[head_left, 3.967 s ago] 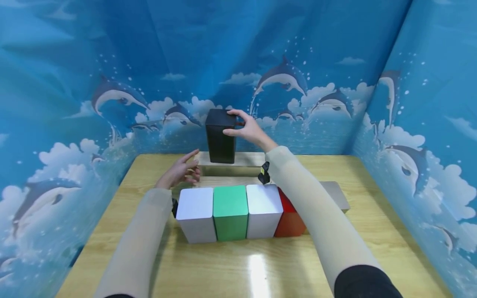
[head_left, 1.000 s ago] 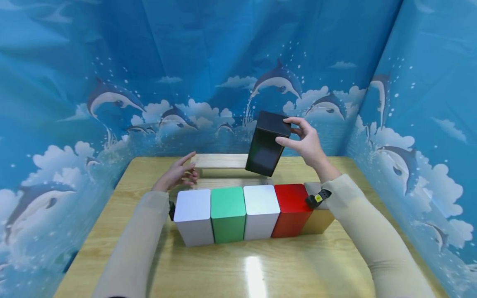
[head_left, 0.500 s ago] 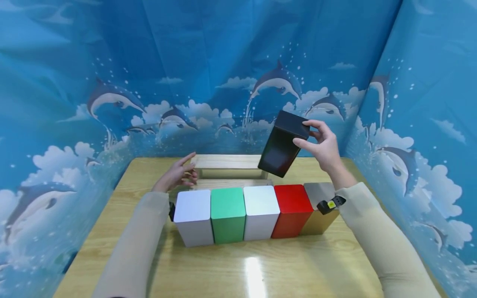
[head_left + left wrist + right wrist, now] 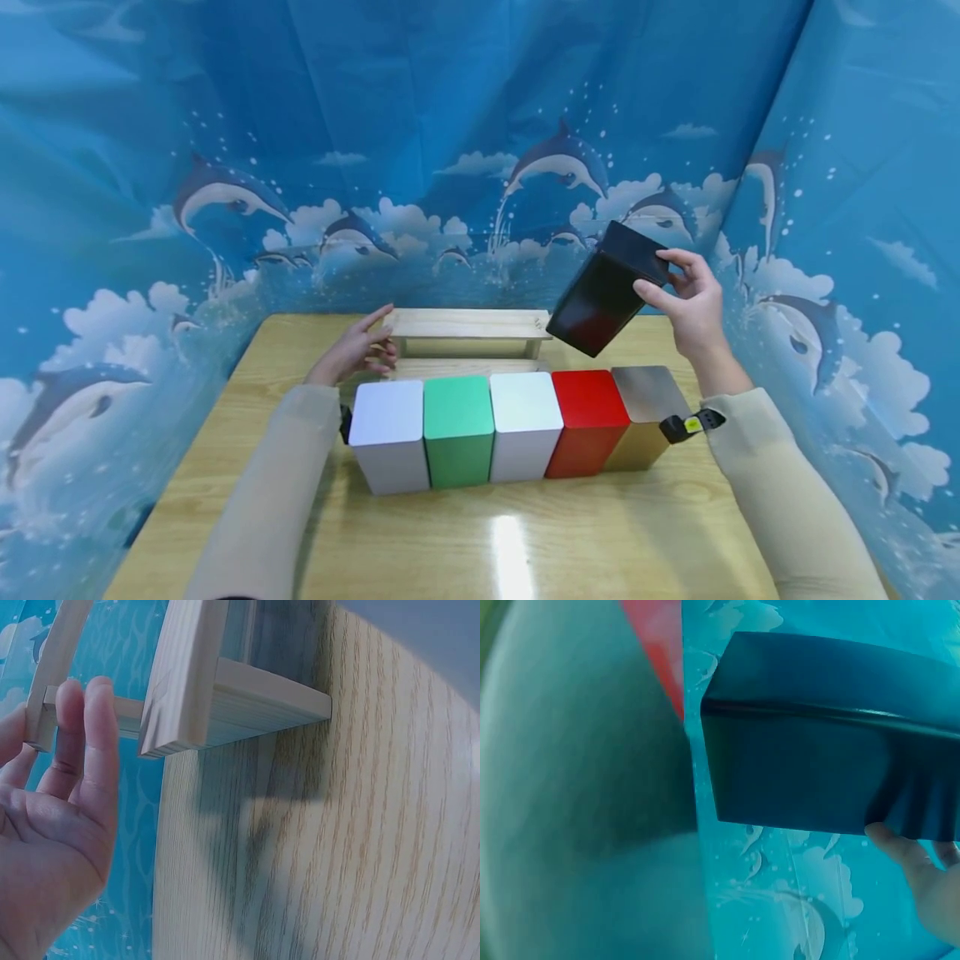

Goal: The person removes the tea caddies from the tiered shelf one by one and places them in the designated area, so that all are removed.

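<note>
My right hand [image 4: 693, 308] grips a black box [image 4: 607, 287] by its upper end, thumb on the near side. The box hangs tilted in the air, its lower end to the left, beyond the red box [image 4: 591, 400]. In the right wrist view the black box [image 4: 795, 765] fills much of the frame, with fingertips at its lower edge. My left hand [image 4: 354, 350] holds the left end of a low wooden rack [image 4: 465, 323]. In the left wrist view its fingers [image 4: 97, 742] curl beside the rack's upper board; the exact contact is partly hidden.
In front of the rack stand upright boxes in a row: a white box [image 4: 388, 412], a green box [image 4: 459, 408], a second white box [image 4: 525, 402], the red one and a grey-topped box [image 4: 648, 392]. A blue dolphin-print curtain [image 4: 450, 125] surrounds the wooden table [image 4: 420, 542].
My right hand has carried the black box from above the rack to the right, and the box has tilted more. My left hand stays at the rack's left end.
</note>
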The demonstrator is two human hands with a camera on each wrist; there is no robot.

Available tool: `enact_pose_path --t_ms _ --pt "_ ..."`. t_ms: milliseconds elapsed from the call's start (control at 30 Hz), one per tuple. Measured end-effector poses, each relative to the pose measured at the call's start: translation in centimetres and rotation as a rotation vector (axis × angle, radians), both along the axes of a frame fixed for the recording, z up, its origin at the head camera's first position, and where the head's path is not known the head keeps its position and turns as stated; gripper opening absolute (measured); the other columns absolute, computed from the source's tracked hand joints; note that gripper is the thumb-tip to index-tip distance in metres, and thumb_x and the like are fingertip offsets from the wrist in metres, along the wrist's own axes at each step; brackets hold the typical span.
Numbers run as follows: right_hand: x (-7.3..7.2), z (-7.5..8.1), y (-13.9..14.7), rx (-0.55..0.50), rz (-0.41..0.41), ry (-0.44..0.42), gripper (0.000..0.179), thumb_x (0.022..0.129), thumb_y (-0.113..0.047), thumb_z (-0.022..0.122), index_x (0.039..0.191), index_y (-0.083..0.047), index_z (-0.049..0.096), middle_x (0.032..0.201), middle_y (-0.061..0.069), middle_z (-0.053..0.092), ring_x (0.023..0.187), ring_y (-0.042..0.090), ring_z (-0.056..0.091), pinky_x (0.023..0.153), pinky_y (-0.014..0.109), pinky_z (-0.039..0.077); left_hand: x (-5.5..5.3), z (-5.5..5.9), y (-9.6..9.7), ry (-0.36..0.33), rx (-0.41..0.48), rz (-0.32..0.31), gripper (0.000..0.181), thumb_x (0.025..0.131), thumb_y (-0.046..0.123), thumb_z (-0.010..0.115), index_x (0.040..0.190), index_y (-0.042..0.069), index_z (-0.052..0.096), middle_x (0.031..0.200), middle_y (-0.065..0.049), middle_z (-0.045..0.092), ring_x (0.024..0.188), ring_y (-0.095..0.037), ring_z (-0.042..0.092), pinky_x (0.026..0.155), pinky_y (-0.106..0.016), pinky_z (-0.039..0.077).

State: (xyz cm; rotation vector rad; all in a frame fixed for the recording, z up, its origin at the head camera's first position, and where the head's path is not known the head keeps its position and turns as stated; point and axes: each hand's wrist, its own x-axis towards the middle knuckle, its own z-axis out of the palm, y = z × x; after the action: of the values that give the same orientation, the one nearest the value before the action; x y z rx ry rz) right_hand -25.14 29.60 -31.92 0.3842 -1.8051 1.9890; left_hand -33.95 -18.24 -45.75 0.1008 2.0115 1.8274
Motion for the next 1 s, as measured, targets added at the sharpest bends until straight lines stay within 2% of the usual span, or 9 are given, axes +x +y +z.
enact_pose_path --t_ms 167,533,800,1000 --pt "0.5 -0.7 1.1 -0.062 -0.019 0.033 0.040 0.080 0.006 0.067 0.117 -0.002 0.055 0.120 0.011 0.047 0.099 0.022 0.049 0.064 0.022 0.054 0.1 0.0 0.0 -0.005 0.014 0.002 0.054 0.099 0.034 0.043 0.147 0.040 0.018 0.092 -0.017 0.058 0.080 -0.028 0.062 0.072 -0.048 0.054" --pt "1.8 -2.5 3.4 -0.162 -0.122 0.063 0.040 0.076 0.011 0.068 0.113 0.001 0.056 0.120 0.014 0.046 0.100 0.024 0.051 0.063 0.022 0.055 0.0 0.1 0.0 -0.019 0.014 0.003 0.055 0.099 0.034 0.044 0.147 0.040 0.018 0.093 -0.017 0.059 0.081 -0.030 0.062 0.074 -0.049 0.054" --pt "2.7 -2.8 4.9 -0.159 -0.188 0.112 0.041 0.073 0.014 0.068 0.111 0.002 0.057 0.118 0.016 0.047 0.094 0.024 0.050 0.061 0.020 0.054 0.0 0.0 0.0 -0.007 0.017 0.003 0.057 0.099 0.034 0.044 0.148 0.036 0.016 0.094 -0.019 0.058 0.080 -0.028 0.062 0.073 -0.049 0.054" --pt "3.5 -3.0 6.2 -0.216 -0.240 0.114 0.042 0.073 0.014 0.068 0.112 0.003 0.056 0.121 0.016 0.046 0.097 0.024 0.051 0.060 0.021 0.054 -0.1 0.0 0.0 -0.013 0.017 0.003 0.056 0.099 0.034 0.044 0.148 0.038 0.017 0.097 -0.021 0.058 0.080 -0.028 0.062 0.073 -0.048 0.054"
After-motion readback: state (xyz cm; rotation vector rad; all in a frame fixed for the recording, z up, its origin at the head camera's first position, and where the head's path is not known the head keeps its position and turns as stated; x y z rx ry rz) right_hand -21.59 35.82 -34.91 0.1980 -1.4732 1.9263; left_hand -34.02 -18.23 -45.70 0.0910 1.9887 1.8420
